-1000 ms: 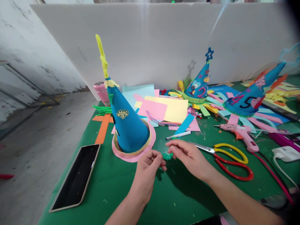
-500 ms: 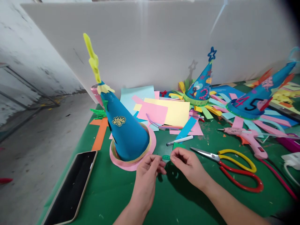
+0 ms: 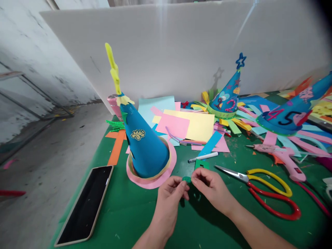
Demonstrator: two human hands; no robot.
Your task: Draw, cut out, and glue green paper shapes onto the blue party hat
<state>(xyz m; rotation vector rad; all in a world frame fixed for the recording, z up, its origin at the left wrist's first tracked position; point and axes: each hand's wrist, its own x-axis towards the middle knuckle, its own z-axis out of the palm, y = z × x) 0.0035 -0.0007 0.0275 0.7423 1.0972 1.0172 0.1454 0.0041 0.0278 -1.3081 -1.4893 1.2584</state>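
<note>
Between my hands is a small green paper cutout (image 3: 186, 179) with dark marks, too small to read. The thumb and fingers of my left hand (image 3: 169, 195) pinch its left side. My right hand (image 3: 211, 188) is closed, its fingertips at the cutout's right edge. Just left of them stands a blue cone hat (image 3: 149, 152) with a pink brim, a yellow twisted topper and a gold-edged badge. A green paper scrap (image 3: 201, 164) lies behind my right hand. To the right rest open scissors (image 3: 243, 177) with one yellow and one red handle.
A phone (image 3: 84, 204) lies at the table's left edge. A white pen (image 3: 204, 157) and paper sheets (image 3: 201, 126) are behind my hands. At right are a pink glue gun (image 3: 284, 157) and two decorated hats (image 3: 224, 98). A white board (image 3: 181, 52) stands behind.
The left thumb and fingers have closed on the cutout, which sat at the right fingertips before. The whole view has shifted slightly, so the table things appear farther right.
</note>
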